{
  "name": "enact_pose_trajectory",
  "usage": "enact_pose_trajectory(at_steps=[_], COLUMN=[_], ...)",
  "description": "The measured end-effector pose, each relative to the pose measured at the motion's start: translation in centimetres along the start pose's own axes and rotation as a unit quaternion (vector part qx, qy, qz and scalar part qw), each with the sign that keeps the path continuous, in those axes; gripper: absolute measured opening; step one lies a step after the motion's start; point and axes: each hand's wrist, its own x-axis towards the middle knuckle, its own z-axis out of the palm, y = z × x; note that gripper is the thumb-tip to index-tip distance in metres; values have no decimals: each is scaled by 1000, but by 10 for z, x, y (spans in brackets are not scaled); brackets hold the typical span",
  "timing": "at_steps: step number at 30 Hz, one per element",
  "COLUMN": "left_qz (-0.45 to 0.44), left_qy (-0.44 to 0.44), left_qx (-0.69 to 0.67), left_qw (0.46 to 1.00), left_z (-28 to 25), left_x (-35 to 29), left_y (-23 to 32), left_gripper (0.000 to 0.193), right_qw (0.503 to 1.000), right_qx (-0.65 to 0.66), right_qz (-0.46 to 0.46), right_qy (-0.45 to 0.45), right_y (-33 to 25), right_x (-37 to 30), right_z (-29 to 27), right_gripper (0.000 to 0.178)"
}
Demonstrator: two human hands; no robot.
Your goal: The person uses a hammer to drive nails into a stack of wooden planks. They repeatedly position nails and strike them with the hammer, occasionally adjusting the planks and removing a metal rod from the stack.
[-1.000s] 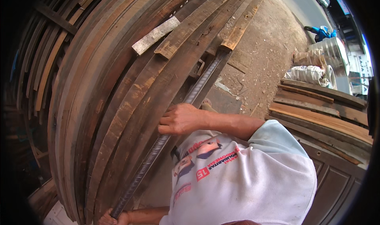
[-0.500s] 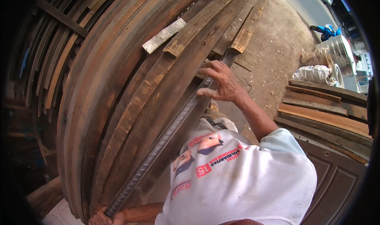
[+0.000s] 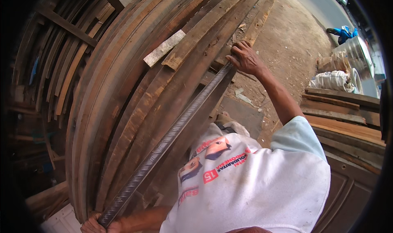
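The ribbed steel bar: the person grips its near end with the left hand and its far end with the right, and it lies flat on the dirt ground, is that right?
Not quite. In the head view the ribbed steel bar does not lie on the ground; it rests along the stack of long wooden planks. The left hand does grip its near end and the right hand its far end.

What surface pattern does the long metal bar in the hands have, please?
Dark grey with raised spiral ribs along the bar; head view.
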Motion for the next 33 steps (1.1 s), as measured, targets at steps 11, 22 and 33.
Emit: enact_pose_trajectory(at_steps=[11,22,33], left_qz=[-47,-7,60], left_qy=[-67,-83,12], left_qx=[-21,-24,-19], left_qw=[996,996,998], left_z=[52,17,-80], left_x=[28,-30,-68], left_y=[-41,-11,9], left_gripper=[38,39,44], right_qw=[983,993,995], right_qx=[60,61,27], right_qz=[-46,-4,-23], right_qy=[170,97,94], right_y=[5,-9,-9], right_x=[0,-1,5], right_z=[24,2,10], right_gripper=[24,33,30])
